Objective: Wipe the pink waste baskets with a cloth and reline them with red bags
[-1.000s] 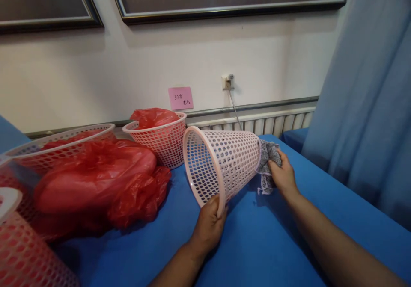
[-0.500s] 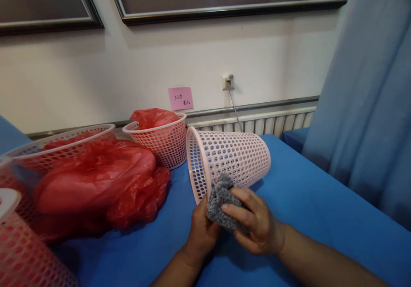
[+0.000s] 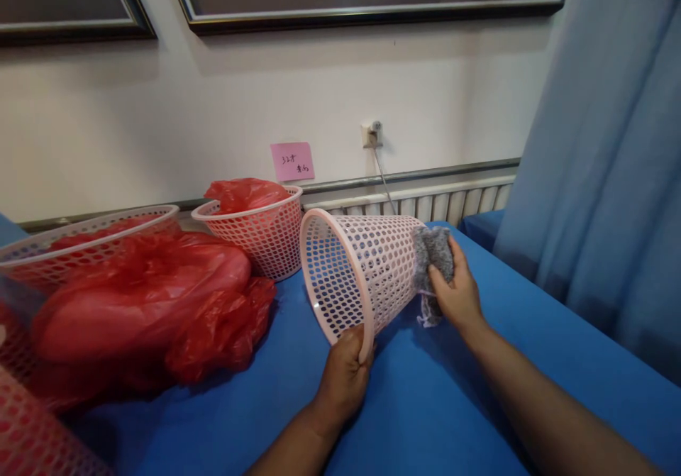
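A pink perforated plastic basket lies tipped on its side on the blue table, its open mouth facing left and toward me. My left hand is closed on the lower rim of the basket. My right hand presses a grey fuzzy cloth against the basket's bottom end, fingers wrapped on the cloth. A loose end of the cloth hangs below my hand.
Another pink basket holding a red plastic bag stands behind. A large crumpled red bag lies at left by a wide basket. A basket edge shows at bottom left. Blue curtain hangs at right.
My right hand moved with the cloth from the basket's near rim back to its bottom end. The basket tilted so that its mouth faces me more. The view shifted slightly.
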The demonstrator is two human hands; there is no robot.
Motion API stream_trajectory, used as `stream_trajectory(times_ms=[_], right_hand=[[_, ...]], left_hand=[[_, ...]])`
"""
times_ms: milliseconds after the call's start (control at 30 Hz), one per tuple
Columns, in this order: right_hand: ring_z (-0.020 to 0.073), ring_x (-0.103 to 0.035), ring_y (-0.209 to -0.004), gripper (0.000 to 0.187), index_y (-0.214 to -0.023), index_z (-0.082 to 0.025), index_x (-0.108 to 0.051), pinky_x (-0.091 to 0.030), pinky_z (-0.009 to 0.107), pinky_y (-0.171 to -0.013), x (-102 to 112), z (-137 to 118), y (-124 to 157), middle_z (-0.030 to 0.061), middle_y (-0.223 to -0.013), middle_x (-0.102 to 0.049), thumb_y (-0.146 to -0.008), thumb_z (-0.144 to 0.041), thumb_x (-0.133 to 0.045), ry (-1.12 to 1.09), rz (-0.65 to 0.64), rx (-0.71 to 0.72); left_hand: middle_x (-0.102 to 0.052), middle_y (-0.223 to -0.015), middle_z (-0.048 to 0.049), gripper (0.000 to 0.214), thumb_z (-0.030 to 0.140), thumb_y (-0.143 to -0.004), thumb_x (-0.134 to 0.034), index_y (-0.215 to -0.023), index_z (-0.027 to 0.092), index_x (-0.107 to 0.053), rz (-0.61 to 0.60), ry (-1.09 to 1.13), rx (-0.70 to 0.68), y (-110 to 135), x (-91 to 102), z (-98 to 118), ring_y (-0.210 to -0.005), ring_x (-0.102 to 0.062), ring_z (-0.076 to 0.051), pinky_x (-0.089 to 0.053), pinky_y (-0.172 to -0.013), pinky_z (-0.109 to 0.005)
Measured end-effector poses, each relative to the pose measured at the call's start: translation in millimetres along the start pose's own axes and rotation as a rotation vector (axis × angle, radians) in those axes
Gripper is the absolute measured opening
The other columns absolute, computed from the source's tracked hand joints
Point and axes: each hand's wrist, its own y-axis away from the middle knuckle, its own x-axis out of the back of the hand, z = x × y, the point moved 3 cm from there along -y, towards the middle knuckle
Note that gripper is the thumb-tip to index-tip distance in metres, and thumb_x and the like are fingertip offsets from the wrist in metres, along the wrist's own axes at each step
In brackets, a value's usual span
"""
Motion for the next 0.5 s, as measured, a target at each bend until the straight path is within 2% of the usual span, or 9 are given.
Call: stream_trajectory(times_ms=[33,100,167,233,333,433,500], right_hand=[[0.0309,-0.052,-0.138,0.074,-0.16,-0.025,-0.03,-0.043,0.056,-0.116,-0.9,-17.0,11.7,0.0141,-0.154,-0.05,-0.092,-0.032,-0.058,-0.004,-0.035,0.103],[0.0307,-0.048,-0.142,0.076,-0.161,-0.029,-0.028,-0.043,0.055,-0.117,-0.3,-54.3,36.9,0.0122,-0.155,-0.048,-0.092,-0.023,-0.058,-0.044,-0.128,0.405],[0.032,-0.048,-0.142,0.077,-0.16,-0.032,-0.031,-0.045,0.055,-0.114,2.8,-80.1,54.9,0.0111,-0.158,-0.042,-0.09,-0.017,-0.059,-0.086,-0.237,0.613],[0.0325,-0.049,-0.14,0.075,-0.158,-0.033,-0.035,-0.049,0.053,-0.11,7.0,-89.6,59.5,0.0108,-0.159,-0.038,-0.089,-0.014,-0.058,-0.11,-0.272,0.676],[0.0315,-0.052,-0.136,0.072,-0.155,-0.032,-0.04,-0.052,0.052,-0.107,8.0,-88.8,55.5,0.0115,-0.155,-0.04,-0.087,-0.013,-0.057,-0.119,-0.295,0.72],[0.0299,-0.057,-0.128,0.07,-0.152,-0.028,-0.043,-0.056,0.05,-0.1,1.4,-91.3,61.1,0.0128,-0.148,-0.045,-0.085,-0.016,-0.057,-0.166,-0.397,0.84],[0.0285,-0.059,-0.122,0.067,-0.149,-0.026,-0.047,-0.058,0.048,-0.096,-2.8,-93.7,67.9,0.0135,-0.145,-0.048,-0.084,-0.016,-0.057,-0.193,-0.433,0.902]], left_hand=[[-0.072,-0.129,-0.0092,0.041,0.02,-0.101,-0.048,-0.137,0.027,-0.065,-0.009,-0.009,-0.026,-0.9,-1.8,-0.2,-0.118,-0.066,-0.024,-0.051,-0.107,-0.041],[-0.07,-0.132,-0.0098,0.043,0.017,-0.1,-0.046,-0.139,0.027,-0.063,-0.035,-0.014,-0.064,-2.5,-4.5,1.4,-0.123,-0.064,-0.025,-0.05,-0.108,-0.042],[-0.069,-0.134,-0.0111,0.043,0.017,-0.099,-0.048,-0.138,0.026,-0.063,-0.066,-0.012,-0.075,-2.7,-5.8,5.8,-0.122,-0.063,-0.026,-0.051,-0.107,-0.041],[-0.067,-0.136,-0.0123,0.044,0.017,-0.097,-0.052,-0.14,0.024,-0.062,-0.049,-0.005,-0.074,-1.2,-3.5,12.8,-0.122,-0.063,-0.027,-0.051,-0.106,-0.041],[-0.066,-0.136,-0.0118,0.047,0.019,-0.094,-0.056,-0.141,0.023,-0.059,0.102,0.021,-0.05,2.8,7.1,24.1,-0.122,-0.063,-0.027,-0.05,-0.107,-0.04],[-0.074,-0.116,-0.0083,0.039,0.032,-0.094,-0.063,-0.131,0.021,-0.065,0.25,0.105,-0.005,6.4,19.7,29.1,-0.1,-0.07,-0.023,-0.057,-0.094,-0.034],[-0.076,-0.101,-0.0061,0.037,0.043,-0.092,-0.067,-0.12,0.02,-0.072,0.256,0.171,0.019,6.7,24.2,27.5,-0.084,-0.07,-0.021,-0.059,-0.083,-0.031]])
